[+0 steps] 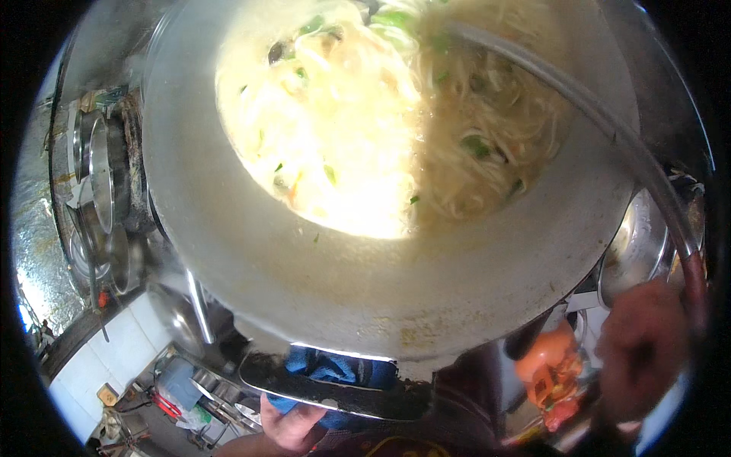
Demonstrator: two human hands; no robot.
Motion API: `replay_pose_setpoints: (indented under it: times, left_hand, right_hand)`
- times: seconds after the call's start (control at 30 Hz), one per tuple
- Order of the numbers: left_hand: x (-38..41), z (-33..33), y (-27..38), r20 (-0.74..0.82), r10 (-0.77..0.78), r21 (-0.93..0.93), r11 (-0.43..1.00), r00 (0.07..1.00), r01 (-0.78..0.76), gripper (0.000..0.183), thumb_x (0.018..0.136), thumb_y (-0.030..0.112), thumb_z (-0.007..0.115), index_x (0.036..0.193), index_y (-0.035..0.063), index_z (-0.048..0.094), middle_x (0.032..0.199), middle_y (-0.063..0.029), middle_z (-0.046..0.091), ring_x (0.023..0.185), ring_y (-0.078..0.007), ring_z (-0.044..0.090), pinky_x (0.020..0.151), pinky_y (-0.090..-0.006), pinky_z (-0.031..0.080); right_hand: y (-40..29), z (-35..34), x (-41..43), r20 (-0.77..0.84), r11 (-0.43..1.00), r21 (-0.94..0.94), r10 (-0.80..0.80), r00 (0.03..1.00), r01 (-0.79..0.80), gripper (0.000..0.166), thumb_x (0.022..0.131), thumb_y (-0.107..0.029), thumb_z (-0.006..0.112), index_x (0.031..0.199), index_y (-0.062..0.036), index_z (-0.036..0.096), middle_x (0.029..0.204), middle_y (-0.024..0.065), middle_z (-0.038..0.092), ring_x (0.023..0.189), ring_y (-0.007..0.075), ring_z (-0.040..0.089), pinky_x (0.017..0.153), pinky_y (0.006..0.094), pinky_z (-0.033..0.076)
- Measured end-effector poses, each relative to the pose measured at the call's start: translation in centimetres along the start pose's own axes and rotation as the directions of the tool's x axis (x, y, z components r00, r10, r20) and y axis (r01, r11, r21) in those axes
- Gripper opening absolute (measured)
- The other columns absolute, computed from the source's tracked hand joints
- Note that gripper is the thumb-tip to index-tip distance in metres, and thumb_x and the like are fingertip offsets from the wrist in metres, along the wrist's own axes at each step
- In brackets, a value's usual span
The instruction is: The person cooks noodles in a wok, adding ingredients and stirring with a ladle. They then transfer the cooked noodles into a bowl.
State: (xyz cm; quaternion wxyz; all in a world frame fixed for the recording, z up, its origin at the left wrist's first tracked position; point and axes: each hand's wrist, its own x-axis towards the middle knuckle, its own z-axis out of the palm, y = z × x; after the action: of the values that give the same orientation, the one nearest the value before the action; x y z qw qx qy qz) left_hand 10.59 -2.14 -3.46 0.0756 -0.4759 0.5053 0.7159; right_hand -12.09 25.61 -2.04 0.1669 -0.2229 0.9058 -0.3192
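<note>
A large grey metal wok [365, 285] tilts before me. Inside it are pale noodles in broth [485, 171], with green leaf pieces and dark bits. The wok's near loop handle [411, 400] has a folded blue cloth [342, 368] through it. My left hand [291, 425] grips that handle with the cloth. At the right, my blurred right hand [642, 343] is closed at the dark grip of a long-handled metal cooking utensil [605, 117]. Its curved shaft crosses the wok's right rim, and its head is hidden in the food and steam.
Metal pans [103, 171] stand on the left, near a metal counter [40, 274]. A round metal lid or bowl [177, 320] lies below them. White tiles [114, 354] show at lower left. Right of the wok are a metal bowl [637, 245] and an orange bag [548, 371].
</note>
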Motion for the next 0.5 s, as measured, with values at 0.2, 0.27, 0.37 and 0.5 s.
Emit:
replay_pose_setpoints:
  times: [0.2, 0.27, 0.37, 0.5]
  left_hand:
    - [-0.6, 1.6, 2.1, -0.117, 0.017, 0.228, 0.974, 0.993, 0.010, 0.041, 0.080, 0.021, 0.074, 0.109, -0.0019, 0.058, 0.103, -0.0102, 0.065, 0.090, -0.0228, 0.063, 0.082, -0.0367, 0.051]
    - [-1.1, 2.2, 2.2, -0.114, 0.153, 0.196, 0.972, 0.982, -0.128, 0.039, 0.076, 0.025, 0.077, 0.102, 0.0008, 0.060, 0.098, -0.0090, 0.064, 0.088, -0.0219, 0.061, 0.081, -0.0366, 0.049]
    - [-3.0, 0.3, 2.9, -0.090, 0.209, 0.328, 0.929, 0.974, -0.170, 0.032, 0.084, 0.028, 0.070, 0.096, 0.0006, 0.061, 0.099, -0.0111, 0.064, 0.089, -0.0243, 0.060, 0.084, -0.0383, 0.047]
    - [-2.1, -2.9, 4.3, 0.160, 0.322, 0.665, 0.663, 0.933, -0.343, 0.031, 0.089, 0.030, 0.064, 0.096, 0.0005, 0.061, 0.101, -0.0137, 0.065, 0.092, -0.0255, 0.061, 0.085, -0.0377, 0.047]
  right_hand:
    - [-0.1, 4.3, -4.4, 0.007, 0.836, 0.539, 0.117, 0.993, -0.102, 0.011, 0.073, 0.000, 0.065, 0.080, -0.0067, 0.061, 0.072, 0.0090, 0.060, 0.062, 0.0181, 0.059, 0.055, 0.0269, 0.047]
    - [-0.3, 6.3, -5.6, 0.085, 0.738, 0.645, 0.189, 0.978, -0.199, 0.010, 0.075, -0.002, 0.067, 0.084, -0.0044, 0.065, 0.073, 0.0105, 0.064, 0.061, 0.0201, 0.064, 0.055, 0.0285, 0.049]
    - [-1.4, 12.5, -6.3, 0.224, 0.486, 0.804, 0.285, 0.932, -0.342, 0.010, 0.087, -0.007, 0.061, 0.093, 0.0000, 0.066, 0.074, 0.0107, 0.065, 0.063, 0.0183, 0.065, 0.058, 0.0292, 0.051]
    - [-4.3, 19.2, -6.1, 0.230, 0.012, 0.963, 0.491, 0.841, -0.270, 0.016, 0.094, -0.015, 0.055, 0.096, -0.0004, 0.063, 0.075, 0.0076, 0.064, 0.063, 0.0103, 0.062, 0.057, 0.0260, 0.049]
